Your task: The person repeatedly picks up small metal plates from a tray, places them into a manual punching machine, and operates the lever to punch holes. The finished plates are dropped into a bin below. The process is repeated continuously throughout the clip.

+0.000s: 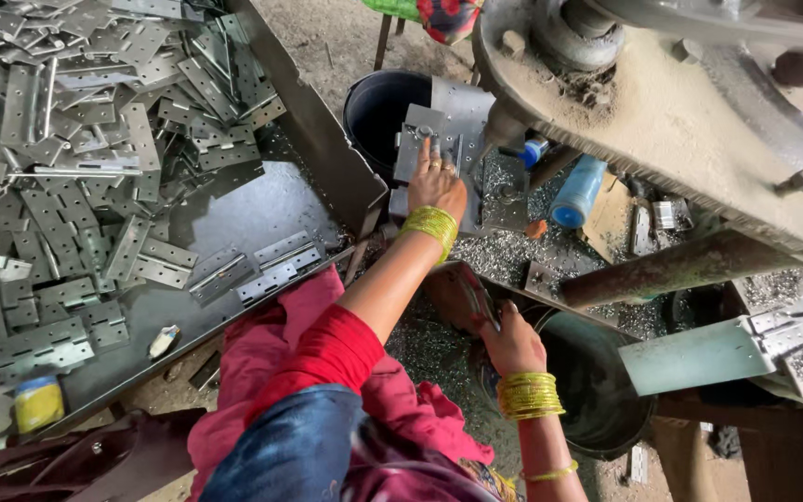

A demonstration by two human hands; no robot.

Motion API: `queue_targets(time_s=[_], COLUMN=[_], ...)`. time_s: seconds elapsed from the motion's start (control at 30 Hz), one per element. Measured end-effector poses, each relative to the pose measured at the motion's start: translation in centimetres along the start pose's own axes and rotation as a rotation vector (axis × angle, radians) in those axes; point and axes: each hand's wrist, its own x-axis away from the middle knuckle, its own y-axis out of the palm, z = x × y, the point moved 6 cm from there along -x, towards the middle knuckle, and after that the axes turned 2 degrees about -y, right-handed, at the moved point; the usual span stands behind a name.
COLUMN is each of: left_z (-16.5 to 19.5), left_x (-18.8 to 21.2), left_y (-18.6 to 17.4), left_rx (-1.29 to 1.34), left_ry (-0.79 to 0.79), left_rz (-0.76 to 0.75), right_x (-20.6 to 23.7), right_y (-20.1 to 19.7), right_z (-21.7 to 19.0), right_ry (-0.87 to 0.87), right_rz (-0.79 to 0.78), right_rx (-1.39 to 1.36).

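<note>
My left hand (436, 181), with yellow-green bangles at the wrist, reaches forward and rests flat on a grey metal hinge plate (423, 130) on the press bed (504, 200), fingers spread over it. My right hand (513, 342), also wearing yellow bangles, is curled around the edge of a worn reddish-brown pad (460, 296), beside the rim of a dark round tub (606, 400). What lies under its fingers is hidden.
A big steel tray (234, 209) at the left holds several loose hinges (58, 139). A black bucket (375, 107) stands behind the press bed. A blue bottle (576, 191), metal shavings (569, 256), a yellow-lidded jar (39, 402) and the dusty machine body (690, 112) surround the hands.
</note>
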Motion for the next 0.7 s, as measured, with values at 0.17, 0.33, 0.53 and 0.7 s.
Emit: queue_targets(time_s=[0.17, 0.33, 0.53, 0.7], left_z=[0.0, -0.4, 0.2, -0.5], left_x=[0.3, -0.8, -2.8, -1.8], left_y=[1.1, 2.9, 1.6, 0.3], left_rx=[0.193, 0.167, 0.015, 0.138], left_ry=[-0.106, -0.008, -0.074, -0.094], left_rz=[0.320, 0.008, 0.100, 0.136], right_x=[2.5, 0.8, 1.2, 2.4], right_y=[4.0, 2.0, 2.6, 7.1], right_z=[-0.2, 0.5, 0.6, 1.3], right_ry=[0.205, 0.137, 0.168, 0.159], right_rz=[-0.055, -0.111, -0.077, -0.023], right_rx=[-0.162, -0.087, -0.028, -0.084])
